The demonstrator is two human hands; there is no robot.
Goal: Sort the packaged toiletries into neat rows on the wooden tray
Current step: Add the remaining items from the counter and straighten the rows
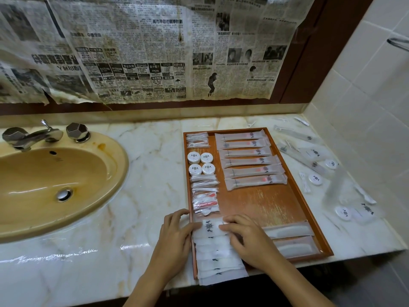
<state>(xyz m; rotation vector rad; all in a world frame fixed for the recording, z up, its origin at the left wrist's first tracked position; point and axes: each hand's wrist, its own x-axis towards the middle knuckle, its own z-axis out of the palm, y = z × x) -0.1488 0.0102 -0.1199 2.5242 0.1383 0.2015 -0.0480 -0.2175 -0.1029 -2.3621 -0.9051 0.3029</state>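
A wooden tray (270, 202) lies on the marble counter. It holds a row of long toothbrush packets (247, 160), round white soap tins (201, 163), small floss and swab packets (202, 187), two comb packets (290, 231) and an overlapping column of flat white sachets (215, 255) at the near left. My left hand (174, 231) rests at the tray's left rim, its fingers touching the top sachet (209, 227). My right hand (247, 238) lies flat on the sachets, fingertips pressing that same top sachet from the right.
Loose packets (309, 154) and round tins (315, 179) are scattered on the counter right of the tray, near the tiled wall. A yellow sink (55, 185) with a chrome tap (33, 135) sits at the left. Newspaper covers the wall behind.
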